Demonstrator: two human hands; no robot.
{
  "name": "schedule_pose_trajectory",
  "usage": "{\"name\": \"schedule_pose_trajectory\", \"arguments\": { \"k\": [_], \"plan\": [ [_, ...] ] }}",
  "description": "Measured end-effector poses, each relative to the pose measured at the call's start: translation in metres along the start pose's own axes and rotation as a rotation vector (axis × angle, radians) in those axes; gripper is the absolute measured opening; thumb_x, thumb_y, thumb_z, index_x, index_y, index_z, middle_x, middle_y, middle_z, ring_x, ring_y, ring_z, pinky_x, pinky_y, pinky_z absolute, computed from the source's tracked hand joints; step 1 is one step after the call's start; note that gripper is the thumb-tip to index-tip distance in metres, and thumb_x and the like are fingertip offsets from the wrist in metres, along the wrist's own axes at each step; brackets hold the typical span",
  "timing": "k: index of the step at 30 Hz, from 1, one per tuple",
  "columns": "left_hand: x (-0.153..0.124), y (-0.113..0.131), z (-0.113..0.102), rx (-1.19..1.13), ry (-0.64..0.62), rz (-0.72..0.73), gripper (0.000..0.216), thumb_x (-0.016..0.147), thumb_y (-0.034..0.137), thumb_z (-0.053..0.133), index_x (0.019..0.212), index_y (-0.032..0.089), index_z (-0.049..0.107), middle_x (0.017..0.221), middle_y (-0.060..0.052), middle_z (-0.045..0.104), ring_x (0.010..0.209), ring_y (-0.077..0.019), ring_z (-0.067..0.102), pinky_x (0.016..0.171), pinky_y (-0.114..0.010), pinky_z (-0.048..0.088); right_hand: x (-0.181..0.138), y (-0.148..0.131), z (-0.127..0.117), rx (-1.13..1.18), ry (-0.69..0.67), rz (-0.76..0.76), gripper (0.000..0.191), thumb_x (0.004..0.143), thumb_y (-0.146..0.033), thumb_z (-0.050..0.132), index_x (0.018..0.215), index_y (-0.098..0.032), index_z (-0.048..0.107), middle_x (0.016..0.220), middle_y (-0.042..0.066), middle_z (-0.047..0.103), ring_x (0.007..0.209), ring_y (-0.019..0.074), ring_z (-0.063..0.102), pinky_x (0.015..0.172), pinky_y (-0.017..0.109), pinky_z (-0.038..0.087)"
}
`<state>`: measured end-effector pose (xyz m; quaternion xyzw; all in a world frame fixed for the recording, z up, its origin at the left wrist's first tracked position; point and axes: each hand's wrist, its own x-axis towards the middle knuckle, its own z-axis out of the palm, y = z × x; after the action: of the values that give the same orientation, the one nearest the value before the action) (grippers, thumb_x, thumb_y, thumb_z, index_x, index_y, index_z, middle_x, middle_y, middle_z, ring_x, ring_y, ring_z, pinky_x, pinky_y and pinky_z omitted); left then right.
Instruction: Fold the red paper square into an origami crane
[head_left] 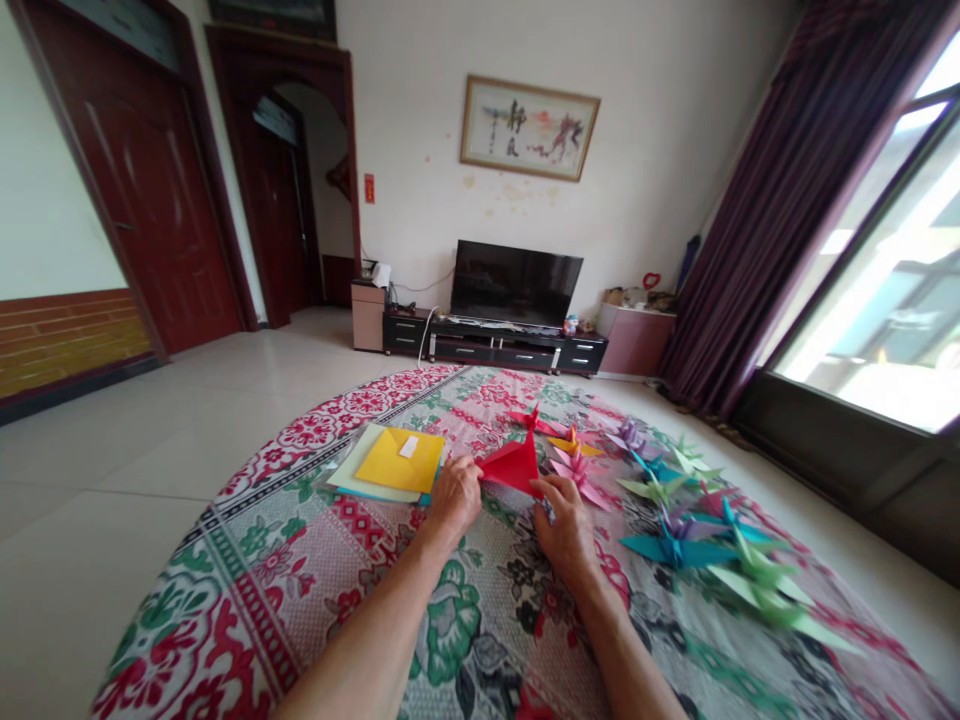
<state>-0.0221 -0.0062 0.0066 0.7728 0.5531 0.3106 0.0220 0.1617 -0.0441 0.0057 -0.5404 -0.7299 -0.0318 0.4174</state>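
Observation:
A folded red paper [514, 465] lies on the flowered cloth [315, 580] in front of me. My left hand [454, 497] pinches its left corner with closed fingers. My right hand [564, 522] presses on its lower right edge, fingers curled onto the paper. Just left of my left hand lies a stack of coloured paper sheets [390, 463] with a yellow sheet on top and a small white slip on it.
Several finished paper cranes [679, 545] in pink, purple, blue and green lie on the cloth to the right. Beyond the cloth stand a TV [515, 283] on a low cabinet, dark wooden doors at left, and a curtained window at right.

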Motion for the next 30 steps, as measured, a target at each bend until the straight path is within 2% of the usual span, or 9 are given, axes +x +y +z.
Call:
{"name": "schedule_pose_trajectory", "arguments": {
  "k": [6,8,12,15,18,20,23,26,30],
  "plan": [
    [-0.003,0.003,-0.015,0.038,0.006,0.043,0.03,0.08,0.007,0.04,0.082,0.019,0.068,0.093,-0.007,0.062,0.093,-0.0203,0.052,0.086,-0.033,0.042,0.001,-0.015,-0.011,-0.208,-0.019,-0.065,0.051,0.065,-0.007,0.047,0.112,-0.022,0.058,0.138,0.006,0.037,0.129,0.0267,0.027,0.103,0.046,0.026],
    [-0.003,0.001,-0.018,0.041,0.002,0.05,0.03,0.078,0.007,0.041,0.08,0.019,0.068,0.089,-0.007,0.063,0.093,-0.0205,0.052,0.086,-0.033,0.042,0.0,-0.023,-0.015,-0.244,-0.074,-0.077,0.047,0.066,-0.007,0.048,0.107,-0.026,0.06,0.14,0.003,0.036,0.132,0.0281,0.021,0.103,0.05,0.021],
    [-0.002,-0.006,-0.019,0.046,-0.005,0.025,0.028,0.076,0.008,0.044,0.078,0.019,0.069,0.085,-0.007,0.064,0.089,-0.0212,0.053,0.084,-0.033,0.042,-0.003,-0.037,-0.019,-0.232,-0.167,-0.098,0.024,0.07,-0.014,0.051,0.085,-0.026,0.065,0.122,0.0,0.057,0.13,0.0294,0.025,0.103,0.055,0.009],
    [-0.003,-0.008,-0.019,0.06,-0.012,0.0,0.027,0.075,0.009,0.045,0.077,0.019,0.07,0.084,-0.006,0.065,0.088,-0.0219,0.053,0.08,-0.032,0.043,-0.004,-0.044,-0.02,-0.201,-0.176,-0.102,0.019,0.071,-0.015,0.051,0.079,-0.025,0.064,0.097,0.0,0.068,0.126,0.0277,0.033,0.104,0.053,0.005],
    [-0.003,-0.008,-0.019,0.07,-0.021,-0.026,0.027,0.075,0.009,0.045,0.076,0.02,0.07,0.082,-0.006,0.064,0.088,-0.0219,0.053,0.077,-0.031,0.043,-0.004,-0.048,-0.018,-0.161,-0.166,-0.122,0.017,0.071,-0.014,0.05,0.076,-0.024,0.063,0.082,0.0,0.068,0.113,0.0252,0.046,0.105,0.049,0.009],
    [-0.003,-0.009,-0.019,0.067,-0.036,-0.045,0.026,0.075,0.008,0.046,0.075,0.019,0.069,0.081,-0.006,0.064,0.086,-0.0211,0.053,0.076,-0.03,0.042,-0.005,-0.048,-0.015,-0.121,-0.178,-0.138,0.014,0.074,-0.016,0.048,0.074,-0.021,0.061,0.075,0.001,0.066,0.094,0.0212,0.056,0.102,0.044,0.021],
    [-0.003,-0.01,-0.019,0.054,-0.051,-0.048,0.025,0.074,0.008,0.046,0.074,0.019,0.068,0.081,-0.006,0.063,0.085,-0.0199,0.053,0.077,-0.029,0.042,-0.006,-0.046,-0.013,-0.052,-0.221,-0.116,0.015,0.077,-0.018,0.046,0.072,-0.018,0.059,0.068,0.002,0.063,0.068,0.0156,0.057,0.081,0.03,0.039],
    [-0.002,-0.009,-0.019,0.027,-0.055,-0.001,0.023,0.072,0.007,0.048,0.074,0.02,0.067,0.08,-0.005,0.063,0.086,-0.0192,0.053,0.082,-0.03,0.041,-0.007,-0.041,-0.013,0.021,-0.212,-0.034,0.016,0.078,-0.02,0.044,0.071,-0.018,0.059,0.066,0.002,0.062,0.062,0.0143,0.056,0.062,0.022,0.038],
    [-0.002,-0.003,-0.02,-0.02,-0.078,0.136,0.033,0.066,0.007,0.052,0.09,0.022,0.068,0.085,-0.004,0.062,0.089,-0.0192,0.054,0.088,-0.032,0.04,-0.008,-0.033,-0.015,0.085,-0.161,0.045,0.017,0.078,-0.022,0.044,0.074,-0.017,0.06,0.064,0.001,0.061,0.058,0.0133,0.055,0.056,0.021,0.037]
  ]
}}
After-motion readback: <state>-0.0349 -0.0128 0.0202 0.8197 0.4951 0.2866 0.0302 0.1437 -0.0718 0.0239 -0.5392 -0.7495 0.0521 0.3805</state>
